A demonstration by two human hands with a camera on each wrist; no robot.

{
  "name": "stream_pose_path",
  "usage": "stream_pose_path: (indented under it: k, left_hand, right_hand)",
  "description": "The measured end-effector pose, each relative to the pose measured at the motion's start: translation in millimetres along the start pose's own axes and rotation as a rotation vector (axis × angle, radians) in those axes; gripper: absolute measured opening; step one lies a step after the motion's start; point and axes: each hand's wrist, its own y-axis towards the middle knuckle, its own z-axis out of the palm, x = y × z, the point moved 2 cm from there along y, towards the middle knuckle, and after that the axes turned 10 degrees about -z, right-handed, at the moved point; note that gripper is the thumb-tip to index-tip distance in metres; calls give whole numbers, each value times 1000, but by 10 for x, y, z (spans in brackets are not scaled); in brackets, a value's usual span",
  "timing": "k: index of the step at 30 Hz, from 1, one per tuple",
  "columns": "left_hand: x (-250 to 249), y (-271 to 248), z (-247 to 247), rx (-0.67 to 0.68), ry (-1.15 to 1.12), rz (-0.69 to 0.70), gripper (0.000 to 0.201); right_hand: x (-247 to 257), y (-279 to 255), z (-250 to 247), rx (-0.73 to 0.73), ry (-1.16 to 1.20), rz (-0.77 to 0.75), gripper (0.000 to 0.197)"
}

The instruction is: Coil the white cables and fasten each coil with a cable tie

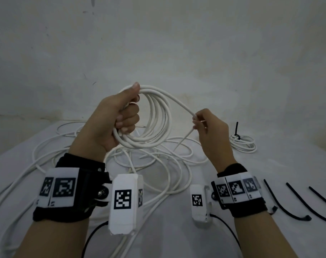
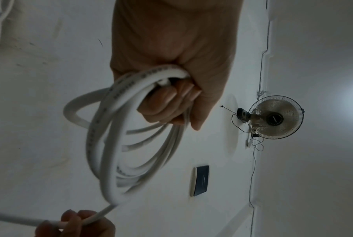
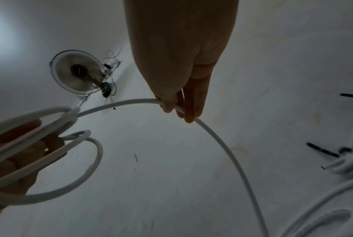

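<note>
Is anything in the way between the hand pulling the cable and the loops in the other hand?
Nothing visible: the strand runs freely through the air from the right hand to the coil gripped by the left hand.

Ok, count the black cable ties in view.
4 visible: three loose cable ties lie on the table at right; one binds the finished coil far right. Others may be hidden.

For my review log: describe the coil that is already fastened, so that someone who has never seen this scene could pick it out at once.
Start at the white table and go to its far right side, beyond the right hand. There lies a small finished coil, apart from the loose cables in the middle. Unlike them and the coil in the left hand, it is cinched by a black cable tie whose tail sticks up.
</note>
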Motion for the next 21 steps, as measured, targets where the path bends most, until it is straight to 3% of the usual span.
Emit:
stream_pose_path:
  k: [5,11,16,21]
  left_hand:
    - [-44,-13,-42,-28,-40,85,27]
    - [-24,-7,-13,-53,-62,86,27]
    - [-78,-24,-98,-105,-165,136,33]
    - [-108,-25,-173,-176,-343,192,36]
  right_hand:
    - [112,59,-79,-126,-24,-54,5]
    - [120,28,-41,42,-32,-12,6]
    - [252,120,-135,38,55,-25,6]
    - [294,135,-148,21,233,68,24]
